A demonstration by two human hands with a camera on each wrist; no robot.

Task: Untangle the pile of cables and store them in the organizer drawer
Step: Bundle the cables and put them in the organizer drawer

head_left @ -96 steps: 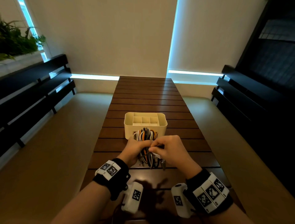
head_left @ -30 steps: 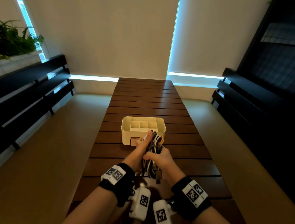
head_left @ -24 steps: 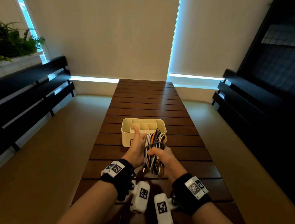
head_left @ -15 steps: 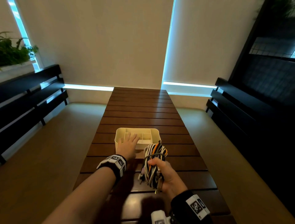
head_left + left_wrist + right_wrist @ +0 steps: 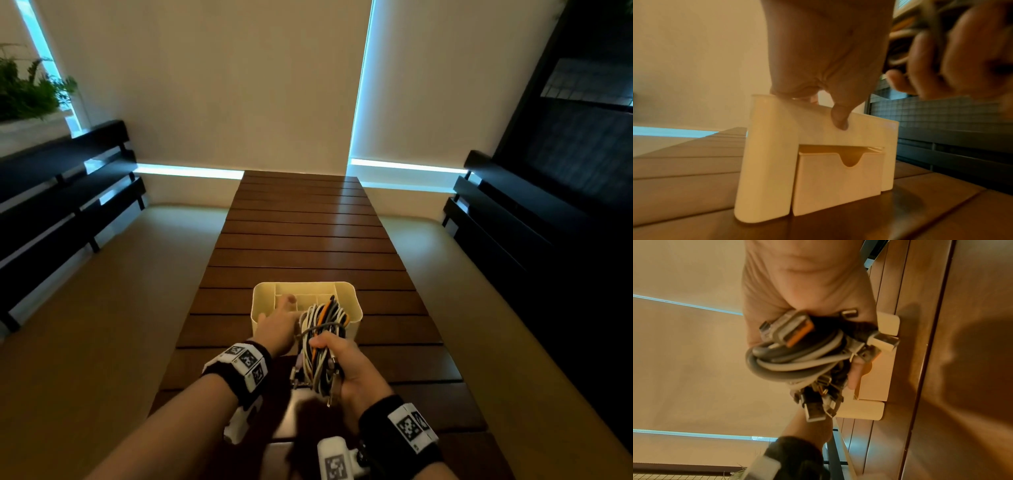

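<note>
The cream organizer stands on the slatted wooden table. Its small drawer, with a notch in its top edge, sits in the front wall, close to flush. My left hand grips the organizer's near rim: the thumb presses the front wall and the fingers hook over the top. Just to the right, my right hand holds the coiled cable bundle of white, grey, black and orange cables upright above the table. Several plugs hang from the bundle.
Dark slatted benches line both sides, with tan seat cushions beside the table. A plant stands at the far left. Behind the organizer the table runs to the wall.
My left hand let go of the bundle, moved forward onto the organizer and now grips its rim. The right hand alone holds the cables, carried close to the organizer's front.
</note>
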